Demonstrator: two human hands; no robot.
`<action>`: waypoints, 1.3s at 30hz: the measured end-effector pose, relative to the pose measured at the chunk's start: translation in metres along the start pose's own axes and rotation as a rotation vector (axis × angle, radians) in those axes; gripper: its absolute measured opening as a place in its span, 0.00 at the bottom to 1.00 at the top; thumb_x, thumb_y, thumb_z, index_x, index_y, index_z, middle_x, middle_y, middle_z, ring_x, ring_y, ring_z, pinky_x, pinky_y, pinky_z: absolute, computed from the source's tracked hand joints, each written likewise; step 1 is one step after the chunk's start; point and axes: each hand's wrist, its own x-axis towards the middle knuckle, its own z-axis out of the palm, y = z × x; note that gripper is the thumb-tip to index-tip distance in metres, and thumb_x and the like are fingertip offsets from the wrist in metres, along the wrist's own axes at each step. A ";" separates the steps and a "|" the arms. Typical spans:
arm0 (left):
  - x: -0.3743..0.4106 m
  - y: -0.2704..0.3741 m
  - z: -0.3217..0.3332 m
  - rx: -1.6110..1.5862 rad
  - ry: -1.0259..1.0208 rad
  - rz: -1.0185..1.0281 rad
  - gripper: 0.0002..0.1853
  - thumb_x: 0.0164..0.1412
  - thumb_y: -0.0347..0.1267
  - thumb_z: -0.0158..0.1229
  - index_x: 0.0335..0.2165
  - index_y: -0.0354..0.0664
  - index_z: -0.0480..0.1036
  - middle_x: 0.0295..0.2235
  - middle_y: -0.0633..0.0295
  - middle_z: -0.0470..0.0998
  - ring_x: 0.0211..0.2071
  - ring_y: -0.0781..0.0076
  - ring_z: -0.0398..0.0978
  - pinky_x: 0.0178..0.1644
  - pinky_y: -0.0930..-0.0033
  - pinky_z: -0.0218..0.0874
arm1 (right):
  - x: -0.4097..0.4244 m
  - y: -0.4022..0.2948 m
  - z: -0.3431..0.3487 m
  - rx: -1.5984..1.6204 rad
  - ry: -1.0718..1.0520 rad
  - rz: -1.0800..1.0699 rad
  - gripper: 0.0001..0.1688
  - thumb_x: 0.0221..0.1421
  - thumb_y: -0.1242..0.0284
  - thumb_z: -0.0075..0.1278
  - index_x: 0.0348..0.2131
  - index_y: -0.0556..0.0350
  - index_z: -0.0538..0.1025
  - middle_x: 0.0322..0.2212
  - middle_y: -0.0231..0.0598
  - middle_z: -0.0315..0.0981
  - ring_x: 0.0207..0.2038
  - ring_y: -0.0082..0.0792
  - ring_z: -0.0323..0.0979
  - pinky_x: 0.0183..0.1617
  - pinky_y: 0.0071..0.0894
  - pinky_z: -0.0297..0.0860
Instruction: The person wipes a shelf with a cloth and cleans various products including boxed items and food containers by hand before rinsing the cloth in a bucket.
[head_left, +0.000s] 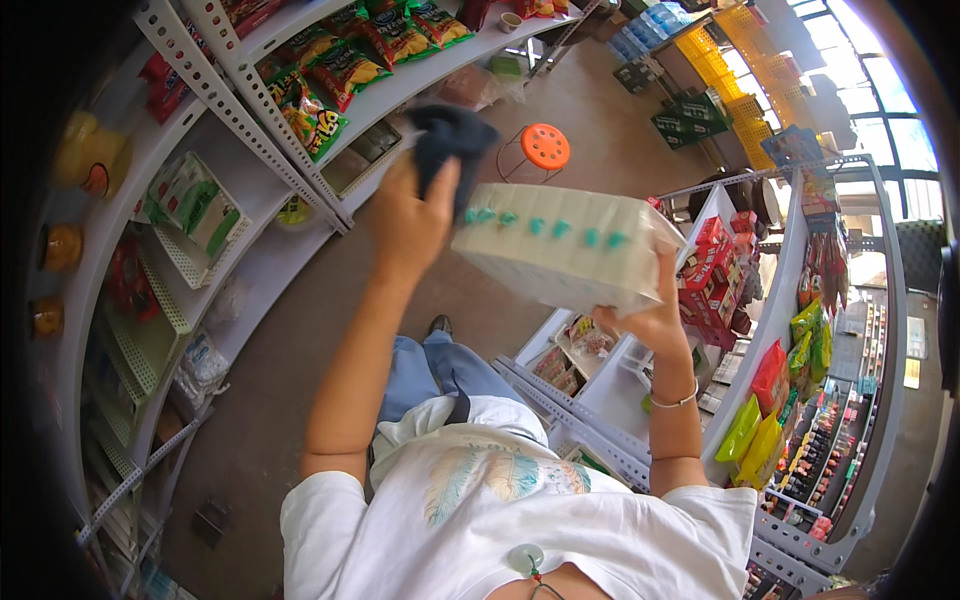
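Observation:
My left hand (415, 221) grips a dark cloth (452, 139), bunched and slightly blurred. The cloth is close to the left end of a plastic-wrapped white pack (559, 244); whether they touch I cannot tell. Along one side of this pack runs a row of small green marks. Its contents look like stacked tissue packets. My right hand (651, 307) holds the right end of the pack, fingers on the loose film. The pack is raised in front of me, above the floor between the shelves.
A metal shelf unit (247, 112) on the left carries snack bags (349, 71), perforated baskets (199, 259) and jars (60, 247). An orange stool (545, 146) stands ahead. On the right, another rack (757, 300) holds red boxes (709, 281) and hanging snack bags (769, 379). Yellow crates (709, 56) stand farther back.

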 end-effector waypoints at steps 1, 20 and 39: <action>-0.007 0.015 0.005 0.177 -0.102 0.051 0.16 0.54 0.37 0.55 0.37 0.36 0.74 0.39 0.54 0.76 0.38 0.54 0.72 0.42 0.58 0.61 | 0.007 -0.002 0.007 -0.086 0.006 0.008 0.58 0.26 0.79 0.67 0.56 0.55 0.54 0.45 0.39 0.62 0.49 0.34 0.63 0.54 0.34 0.60; -0.003 -0.050 -0.040 -0.313 0.099 -0.612 0.30 0.64 0.47 0.44 0.44 0.25 0.69 0.40 0.51 0.76 0.39 0.63 0.74 0.43 0.68 0.64 | 0.028 0.000 0.020 0.968 0.147 0.401 0.36 0.49 0.66 0.51 0.55 0.62 0.59 0.45 0.47 0.68 0.46 0.37 0.71 0.50 0.35 0.69; -0.086 0.037 0.042 0.411 0.036 0.495 0.24 0.54 0.41 0.49 0.52 0.65 0.70 0.56 0.61 0.60 0.49 0.60 0.55 0.53 0.55 0.42 | 0.061 0.029 0.070 1.534 -0.029 0.415 0.29 0.58 0.59 0.41 0.51 0.62 0.66 0.45 0.49 0.71 0.46 0.42 0.71 0.55 0.41 0.66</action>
